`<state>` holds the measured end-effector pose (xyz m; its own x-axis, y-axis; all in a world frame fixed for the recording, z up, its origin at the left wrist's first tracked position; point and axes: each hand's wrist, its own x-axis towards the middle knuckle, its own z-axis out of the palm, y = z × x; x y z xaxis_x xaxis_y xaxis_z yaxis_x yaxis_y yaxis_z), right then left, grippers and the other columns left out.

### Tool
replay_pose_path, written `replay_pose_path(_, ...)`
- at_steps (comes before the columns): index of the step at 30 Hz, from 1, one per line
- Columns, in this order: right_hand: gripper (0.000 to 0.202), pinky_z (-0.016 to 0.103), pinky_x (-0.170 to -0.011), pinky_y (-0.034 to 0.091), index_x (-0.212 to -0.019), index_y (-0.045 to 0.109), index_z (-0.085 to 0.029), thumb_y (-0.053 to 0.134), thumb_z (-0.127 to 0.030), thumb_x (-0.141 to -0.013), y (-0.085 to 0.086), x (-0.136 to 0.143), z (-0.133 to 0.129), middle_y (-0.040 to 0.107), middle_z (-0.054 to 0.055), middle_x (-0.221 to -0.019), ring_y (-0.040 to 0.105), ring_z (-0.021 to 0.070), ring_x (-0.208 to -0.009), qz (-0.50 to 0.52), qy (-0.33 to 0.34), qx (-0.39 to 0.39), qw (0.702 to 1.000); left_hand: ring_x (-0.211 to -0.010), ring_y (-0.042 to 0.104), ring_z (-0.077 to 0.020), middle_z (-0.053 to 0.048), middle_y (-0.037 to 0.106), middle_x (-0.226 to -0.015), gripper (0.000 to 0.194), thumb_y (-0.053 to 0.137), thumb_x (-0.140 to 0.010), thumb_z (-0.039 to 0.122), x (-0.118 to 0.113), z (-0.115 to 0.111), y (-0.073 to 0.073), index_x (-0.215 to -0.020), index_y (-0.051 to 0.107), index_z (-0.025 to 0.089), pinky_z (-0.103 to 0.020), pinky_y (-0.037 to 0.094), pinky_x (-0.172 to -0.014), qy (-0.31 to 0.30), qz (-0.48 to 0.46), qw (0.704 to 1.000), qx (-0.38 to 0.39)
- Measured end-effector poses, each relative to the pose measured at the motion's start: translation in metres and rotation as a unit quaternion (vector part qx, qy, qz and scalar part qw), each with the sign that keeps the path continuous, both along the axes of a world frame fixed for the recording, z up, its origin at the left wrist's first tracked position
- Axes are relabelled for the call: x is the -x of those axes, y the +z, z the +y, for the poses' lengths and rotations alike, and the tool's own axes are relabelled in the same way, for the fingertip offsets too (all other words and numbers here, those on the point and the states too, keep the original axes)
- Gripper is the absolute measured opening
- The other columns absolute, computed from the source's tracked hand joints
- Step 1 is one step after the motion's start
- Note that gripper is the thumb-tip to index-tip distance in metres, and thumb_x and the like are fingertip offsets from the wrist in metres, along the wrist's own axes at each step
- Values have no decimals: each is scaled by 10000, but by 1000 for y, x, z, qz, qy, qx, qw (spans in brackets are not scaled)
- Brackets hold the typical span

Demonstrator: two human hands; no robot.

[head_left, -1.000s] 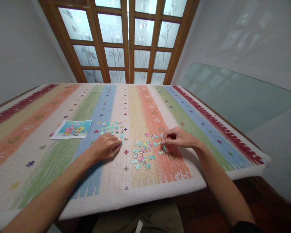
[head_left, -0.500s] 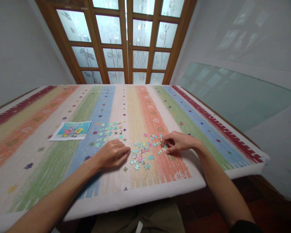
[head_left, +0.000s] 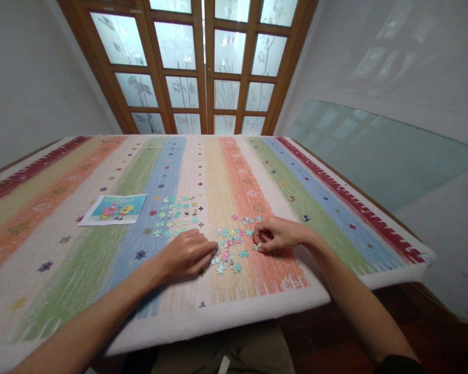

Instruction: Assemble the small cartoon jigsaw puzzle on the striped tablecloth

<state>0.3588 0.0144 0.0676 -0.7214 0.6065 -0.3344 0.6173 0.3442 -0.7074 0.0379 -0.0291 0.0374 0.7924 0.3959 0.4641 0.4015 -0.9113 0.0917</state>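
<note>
Loose jigsaw puzzle pieces (head_left: pixel 226 256), mostly turquoise with some pink and yellow, lie scattered between my two hands. My left hand (head_left: pixel 191 253) rests palm down at the left edge of this pile, its fingers curled together. Its fingertips are beside a turquoise piece, and whatever is under them is hidden. On the pile's right side my right hand (head_left: pixel 278 234) is closed in a pinch at a pale turquoise puzzle piece (head_left: pixel 256 248). Its other fingers are folded in and may cover more pieces. Beyond my left hand, several puzzle pieces (head_left: pixel 177 213) lie spread in rough rows.
A printed cartoon picture (head_left: pixel 113 210) lies flat on the left. The striped tablecloth (head_left: pixel 140 171) covers the wide table, whose front edge runs close to my lap. A glass panel (head_left: pixel 374 150) leans by the right wall; wooden glazed doors (head_left: pixel 203 72) stand behind.
My left hand has slid slightly right and nearer, up to the loose pieces. My right hand has shifted a little left and nearer, uncovering pieces at the pile's upper right.
</note>
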Motion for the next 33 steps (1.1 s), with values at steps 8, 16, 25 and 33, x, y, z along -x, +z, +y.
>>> replay_pose_path(8,158,251,-601,391,-801,607,-181,707,-286,-863,-2,18,-9,595,-19,-718,507,107,-635,94,15,-47,994,-607,541,-160,-9,625,-682,229,430,-1077,207,-5,-2,-3,-1133,646,159,-309,421,-595,-10,-34,999,-21)
replay_pose_path(16,187,262,-575,397,-855,696,-194,748,-371,-890,-15,49,-27,640,-2,-696,503,117,-599,142,-20,-82,986,-655,581,-162,-34,665,-739,293,424,-1111,326,-12,-7,-6,-1076,671,173,-310,459,-625,-19,-34,997,62)
replay_pose_path(25,296,286,-608,415,-835,765,-189,723,-475,-896,-22,54,-29,670,19,-696,528,129,-612,226,-43,-105,968,-638,572,-139,-22,668,-727,280,459,-1053,308,-3,-5,18,-884,647,187,-273,449,-646,-7,-15,961,277)
replay_pose_path(33,321,280,-576,372,-814,738,-180,668,-473,-926,0,17,-7,645,13,-667,504,114,-591,158,-99,-156,970,-632,554,-149,-10,626,-701,400,494,-1005,472,89,30,62,-790,644,170,-235,395,-598,80,130,891,428)
